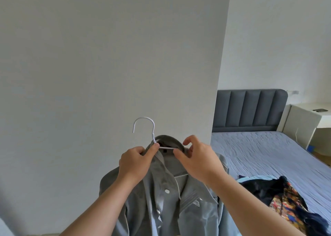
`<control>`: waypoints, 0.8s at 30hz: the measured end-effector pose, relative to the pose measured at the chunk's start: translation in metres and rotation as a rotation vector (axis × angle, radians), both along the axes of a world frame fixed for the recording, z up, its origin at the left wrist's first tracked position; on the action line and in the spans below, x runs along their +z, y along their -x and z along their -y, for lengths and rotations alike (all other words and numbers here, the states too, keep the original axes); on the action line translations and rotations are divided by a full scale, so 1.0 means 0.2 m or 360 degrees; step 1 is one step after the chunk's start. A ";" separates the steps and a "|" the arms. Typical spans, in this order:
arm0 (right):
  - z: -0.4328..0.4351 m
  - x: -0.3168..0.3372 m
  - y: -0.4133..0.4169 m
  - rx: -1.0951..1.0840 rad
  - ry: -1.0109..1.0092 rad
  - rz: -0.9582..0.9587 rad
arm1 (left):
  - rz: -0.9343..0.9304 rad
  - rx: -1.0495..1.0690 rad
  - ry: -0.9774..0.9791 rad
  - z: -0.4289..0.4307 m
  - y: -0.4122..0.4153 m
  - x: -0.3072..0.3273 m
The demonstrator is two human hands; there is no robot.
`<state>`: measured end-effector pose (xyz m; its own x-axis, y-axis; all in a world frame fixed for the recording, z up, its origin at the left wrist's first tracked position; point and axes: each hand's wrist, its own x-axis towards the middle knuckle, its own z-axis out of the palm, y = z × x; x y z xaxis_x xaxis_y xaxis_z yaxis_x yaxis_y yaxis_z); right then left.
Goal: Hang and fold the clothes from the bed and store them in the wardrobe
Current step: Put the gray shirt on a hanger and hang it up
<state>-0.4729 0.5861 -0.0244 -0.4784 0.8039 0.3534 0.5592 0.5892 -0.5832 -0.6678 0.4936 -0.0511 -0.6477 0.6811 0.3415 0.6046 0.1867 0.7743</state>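
The small patch on the chest of the grey shirt [161, 191] has some kind of mark on it, but it's way too tiny to read. The shirt's hem runs off the bottom edge, and most of the white hanger [166, 148] is buried inside the collar, with only the hook and a bit of bar showing. The shirt is held up in front of a plain wall, beside the bed [259, 146]. The left hand [136, 161] grips the hanger's neck with the collar, and the right hand [197, 158] pinches the collar's other side. A pile of clothes [279, 191] sits on the bed, partly cut off.
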 end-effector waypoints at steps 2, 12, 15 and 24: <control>0.00 0.01 0.02 0.0048 0.0061 0.0074 | 0.0023 -0.0029 -0.0003 0.00 -0.01 0.00; 0.07 0.13 0.12 0.0249 0.0110 -0.0041 | -0.0120 -0.0025 0.0010 0.00 -0.02 0.02; 0.09 0.11 0.10 0.0353 0.0299 -0.0213 | -0.0084 -0.0013 0.0014 0.02 -0.01 0.01; 0.06 0.03 0.00 0.0145 -0.0268 0.0228 | 0.0103 -0.0081 0.0038 0.09 -0.01 0.05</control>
<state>-0.4720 0.5736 -0.0186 -0.6012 0.6904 0.4023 0.5690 0.7234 -0.3911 -0.6665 0.4762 -0.0402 -0.6322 0.7211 0.2833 0.5627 0.1760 0.8077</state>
